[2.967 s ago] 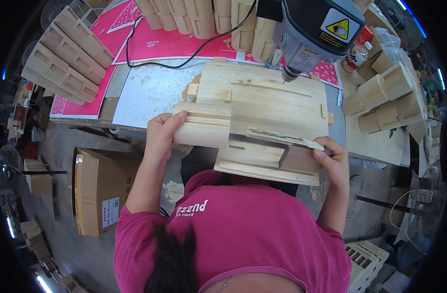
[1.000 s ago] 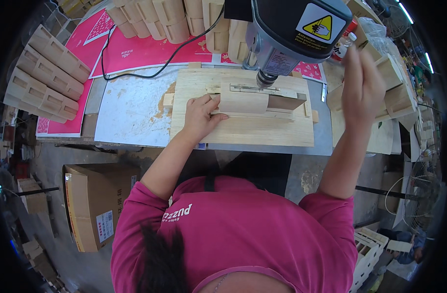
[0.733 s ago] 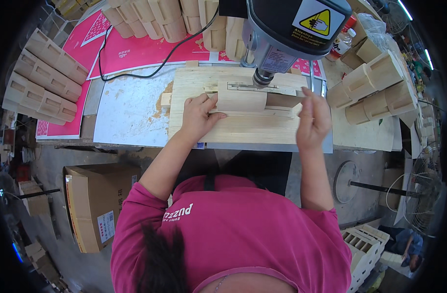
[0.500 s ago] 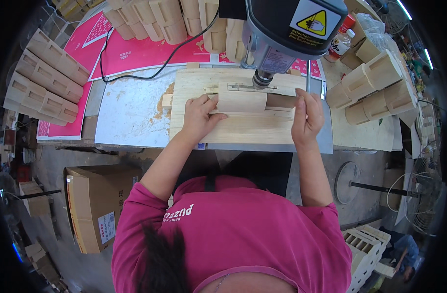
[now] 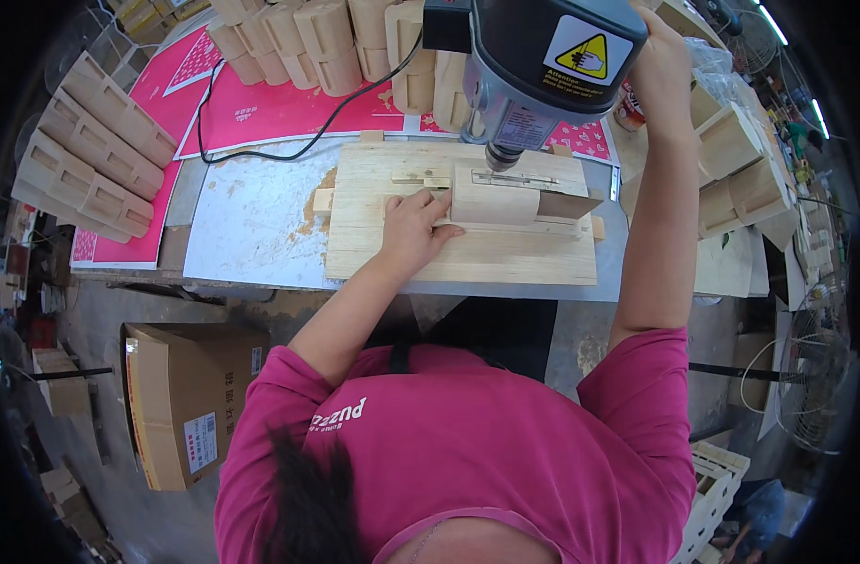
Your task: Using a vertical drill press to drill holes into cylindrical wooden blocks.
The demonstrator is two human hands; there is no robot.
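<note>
A pale wooden block with a rounded front (image 5: pixel 494 197) lies on a flat wooden board (image 5: pixel 392 258) under the drill press (image 5: pixel 543 56). My left hand (image 5: pixel 416 228) holds the block's left end, fingers against it and thumb low on the board side. A slot with a thin strip (image 5: pixel 524 178) runs along the block's top, just below the drill chuck (image 5: pixel 503 155). From the block's right end juts a brownish flat piece (image 5: pixel 566 204). My right hand (image 5: pixel 662 56) is raised at the right side of the drill head; its fingers are mostly hidden behind it.
Rounded wooden blocks (image 5: pixel 96 155) stand stacked at the left, more (image 5: pixel 326 42) along the back, and others (image 5: pixel 745 202) at the right. A black cable (image 5: pixel 307 150) curves across the table. A cardboard box (image 5: pixel 181 404) sits on the floor at left.
My right hand has left the block's right end and risen to the drill head's right side. The block and my left hand have shifted right.
</note>
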